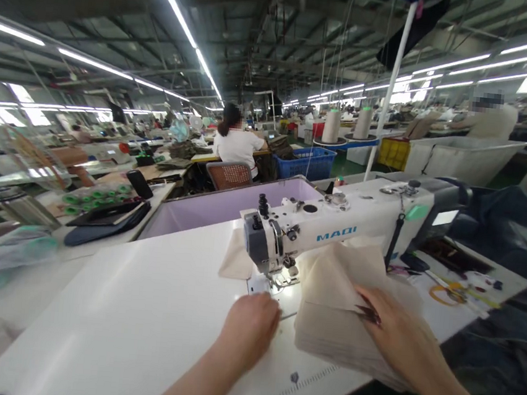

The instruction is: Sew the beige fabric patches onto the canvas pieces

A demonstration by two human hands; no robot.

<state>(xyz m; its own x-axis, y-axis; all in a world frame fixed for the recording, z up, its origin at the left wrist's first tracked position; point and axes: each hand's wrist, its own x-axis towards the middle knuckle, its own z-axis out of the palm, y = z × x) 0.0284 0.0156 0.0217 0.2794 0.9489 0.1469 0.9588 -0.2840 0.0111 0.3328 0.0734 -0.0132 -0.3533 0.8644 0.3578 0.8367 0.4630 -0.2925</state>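
A white sewing machine (336, 220) stands on the table, its needle area lit. Just in front of the presser foot (286, 279) is my left hand (254, 324), its fingers curled closed; whatever they may hold is hidden. My right hand (388, 330) is closed around small dark thread snips (368, 314), the blades pointing left. Its fingertips touch the upper layer of a stack of beige fabric pieces (334, 335) to the right of the needle. One more beige fabric piece (235, 258) lies behind and left of the machine head.
A lilac bin (216, 202) borders the table's far side. Yellow-handled scissors (445, 294) lie at the right. Thread cones (331, 126) stand on a rack behind. A co-worker in white (238, 139) sits beyond, near a blue crate (306, 163). Green-ended spools (98, 199) lie at left.
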